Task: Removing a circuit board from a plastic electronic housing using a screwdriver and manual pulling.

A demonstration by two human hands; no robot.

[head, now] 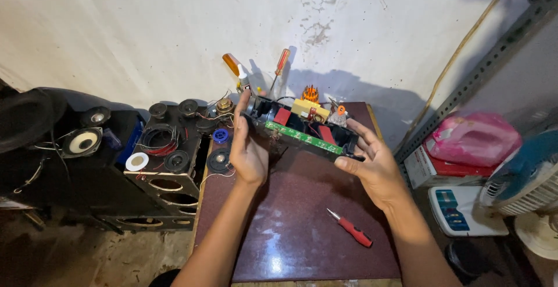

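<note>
A long black opened electronic device (302,129) with a green circuit board, a yellow part and red parts is held up above a small dark red table (302,240). My left hand (248,147) grips its left end, palm turned inward. My right hand (372,162) holds its right end from below, fingers spread around the casing. A red-handled screwdriver (351,229) lies on the table below my right wrist.
Black speaker boxes with loose speakers and wires (168,153) stand left of the table. Orange-handled screwdrivers (279,66) and a small bottle lean against the white wall. A pink bag (471,136), boxes and a fan (523,176) sit at the right.
</note>
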